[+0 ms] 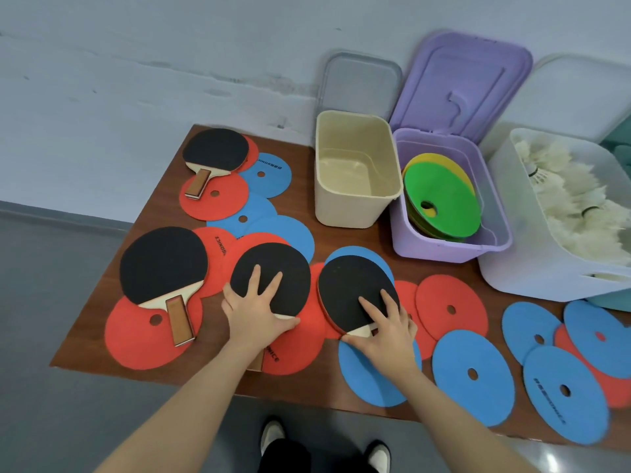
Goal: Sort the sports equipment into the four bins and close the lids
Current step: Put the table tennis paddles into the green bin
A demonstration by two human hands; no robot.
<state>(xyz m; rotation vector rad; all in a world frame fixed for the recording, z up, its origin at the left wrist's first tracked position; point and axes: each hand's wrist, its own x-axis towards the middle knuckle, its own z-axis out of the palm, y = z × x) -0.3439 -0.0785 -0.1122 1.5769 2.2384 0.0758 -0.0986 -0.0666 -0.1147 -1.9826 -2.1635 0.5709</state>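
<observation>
Several table tennis paddles with black rubber lie on a brown table (164,213) among red and blue flat discs. My left hand (254,310) rests flat on the middle paddle (273,264), fingers spread on its blade, handle under my wrist. My right hand (386,331) holds the right paddle (351,288) at its neck, two fingers on the rubber, thumb against the neck. Two more paddles lie at the left (164,264) and far left (215,150). The beige bin (341,209) stands empty, its lid up.
A purple bin (440,249) with its lid (461,80) raised holds green and yellow discs (440,196). A white bin (532,268) at the right holds shuttlecocks (573,203). A teal bin (618,145) shows behind it. Blue discs (474,370) and red discs (450,308) cover the table's right front.
</observation>
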